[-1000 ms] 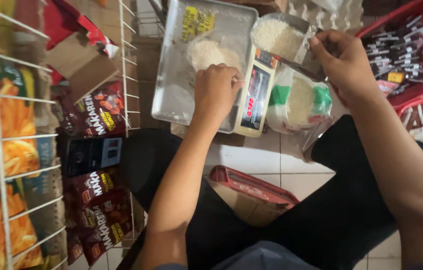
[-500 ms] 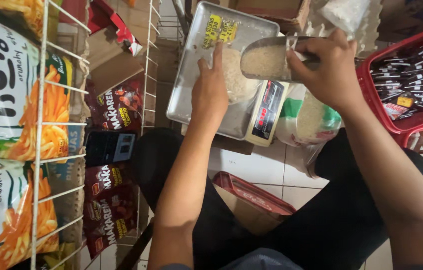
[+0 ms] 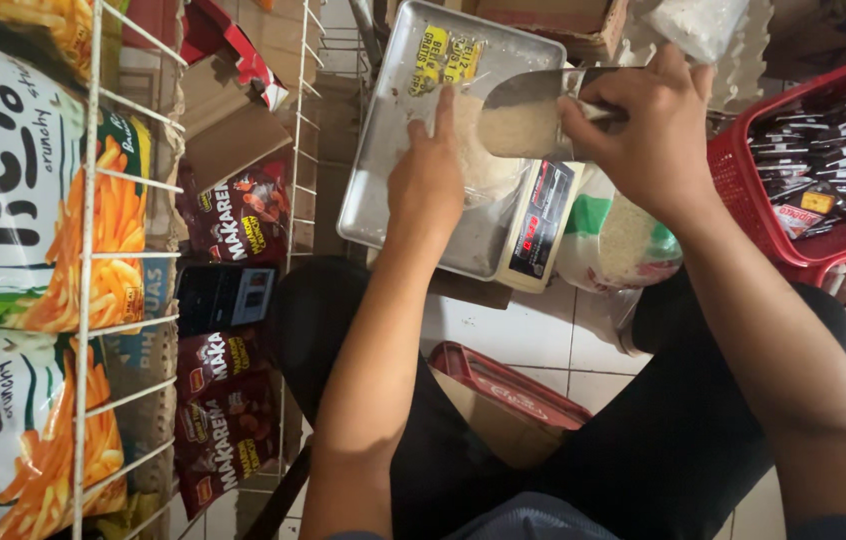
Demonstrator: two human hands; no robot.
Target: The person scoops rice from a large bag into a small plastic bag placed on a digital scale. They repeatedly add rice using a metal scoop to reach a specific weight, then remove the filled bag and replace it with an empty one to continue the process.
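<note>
Right now your right hand [image 3: 648,125] has its fingers clamped round the handle of a metal scoop [image 3: 533,115] heaped with white grains, and the scoop hangs over the clear plastic bag [image 3: 483,165] that lies on the steel tray [image 3: 393,160] of the weighing scale [image 3: 540,222]. Your left hand [image 3: 430,175] rests on the bag's near side, fingers together and stretched flat toward its mouth; whether they pinch the film or only press it, you cannot tell from this view. As a judgement, the chief risk is the bag's mouth: it looks limp, and if it sags or folds shut under the scoop's lip, grains would spill onto the tray and count in the reading. Your left hand leaning on the bag could also load the tray and falsify the weight. Tilt the scoop too sharply and the heap may slide out at once and overshoot. The open sack of grain [image 3: 623,240] sits just beside the scale, under your right wrist, where an elbow could tip it; the red basket [image 3: 743,170] of sachets stands near on the right.
</note>
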